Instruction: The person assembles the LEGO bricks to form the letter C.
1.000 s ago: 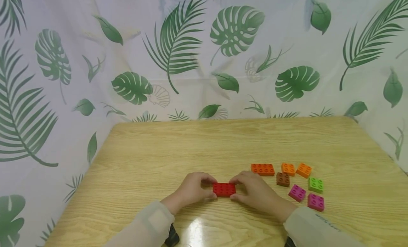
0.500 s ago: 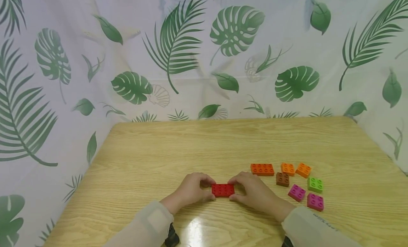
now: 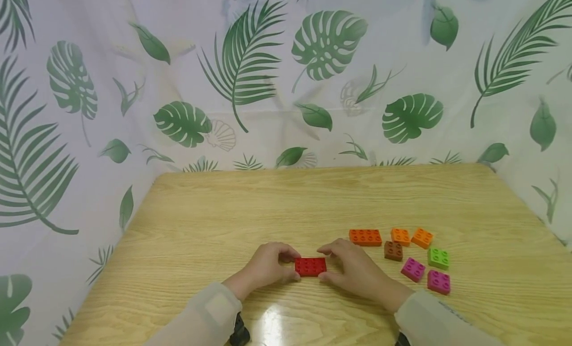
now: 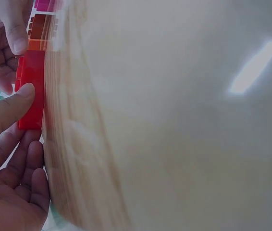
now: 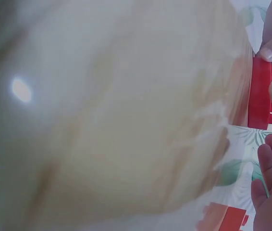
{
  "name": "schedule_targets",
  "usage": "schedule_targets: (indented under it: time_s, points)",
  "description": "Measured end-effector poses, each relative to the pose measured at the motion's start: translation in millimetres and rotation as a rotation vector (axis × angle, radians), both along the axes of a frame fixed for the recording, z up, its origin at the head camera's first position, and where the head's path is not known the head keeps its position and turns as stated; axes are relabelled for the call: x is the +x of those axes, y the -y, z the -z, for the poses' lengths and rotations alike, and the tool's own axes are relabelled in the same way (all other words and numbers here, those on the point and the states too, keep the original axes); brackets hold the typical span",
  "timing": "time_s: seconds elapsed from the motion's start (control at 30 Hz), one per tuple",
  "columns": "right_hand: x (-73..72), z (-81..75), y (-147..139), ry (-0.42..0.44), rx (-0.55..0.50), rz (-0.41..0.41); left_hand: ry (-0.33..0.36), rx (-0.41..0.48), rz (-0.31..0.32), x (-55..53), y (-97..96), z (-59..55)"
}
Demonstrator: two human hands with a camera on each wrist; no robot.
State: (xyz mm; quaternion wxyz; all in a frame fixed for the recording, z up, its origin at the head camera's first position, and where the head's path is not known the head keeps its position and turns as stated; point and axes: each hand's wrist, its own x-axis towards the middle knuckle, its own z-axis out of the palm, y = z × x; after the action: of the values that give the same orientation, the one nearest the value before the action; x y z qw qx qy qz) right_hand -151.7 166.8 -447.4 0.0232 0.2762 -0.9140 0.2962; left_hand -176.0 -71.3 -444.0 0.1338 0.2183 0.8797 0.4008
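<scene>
A red building brick [image 3: 310, 267] with two rows of studs lies flat on the wooden table, studs upward. My left hand [image 3: 268, 264] holds its left end between thumb and fingers; the left wrist view shows the thumb [image 4: 24, 96] against the brick's near side. Around the right end is my right hand [image 3: 355, 270], its thumb and forefinger spread apart. In the left wrist view the right thumb [image 4: 18, 42] stands a little off the brick's end. The right wrist view shows its other fingers [image 5: 270, 166] loosely extended.
Right of my right hand lie a long orange-red brick [image 3: 365, 238], two orange bricks [image 3: 400, 237], a brown brick [image 3: 393, 251], a lime brick [image 3: 438, 258] and two magenta bricks [image 3: 413, 270]. A leaf-print cloth [image 3: 268, 137] hangs behind the table [image 3: 250, 202].
My right forefinger and thumb have loosened from the brick's right end. The left hand keeps its grip, and the whole head view has shifted slightly.
</scene>
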Motion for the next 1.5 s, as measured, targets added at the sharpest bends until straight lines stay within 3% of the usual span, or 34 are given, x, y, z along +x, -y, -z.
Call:
schedule_targets:
  time_s: [0.33, 0.6, 0.7, 0.87, 1.07, 1.23, 1.33, 1.5]
  points:
    - [6.6, -3.5, -17, -0.007, -0.041, 0.064, 0.002, -0.006, -0.003, 2.0, -0.7, -2.5]
    - [11.4, -1.5, -41, -0.213, -0.093, 0.070, 0.005, 0.010, 0.008, 1.9, 1.8, -0.5]
    - [13.6, -2.9, -52, -0.251, -0.094, 0.074, 0.009, 0.011, 0.007, 1.6, 1.9, -0.2]
    - [19.8, -6.6, -68, -0.222, -0.087, 0.114, 0.011, 0.010, 0.009, 1.7, 1.6, 0.8]
    - [25.6, -6.1, -88, -0.245, -0.090, 0.141, 0.009, 0.006, 0.009, 1.8, 1.7, 2.0]
    - [32.8, -5.2, -106, -0.223, -0.041, 0.190, 0.014, 0.009, 0.008, 2.4, 1.4, 1.1]
    - [37.1, -4.7, -116, -0.238, -0.009, 0.220, 0.016, 0.009, 0.007, 2.9, 1.2, 0.2]
    - [42.3, -2.5, -134, -0.330, -0.019, 0.198, 0.013, 0.003, 0.006, 2.9, 0.9, -0.1]
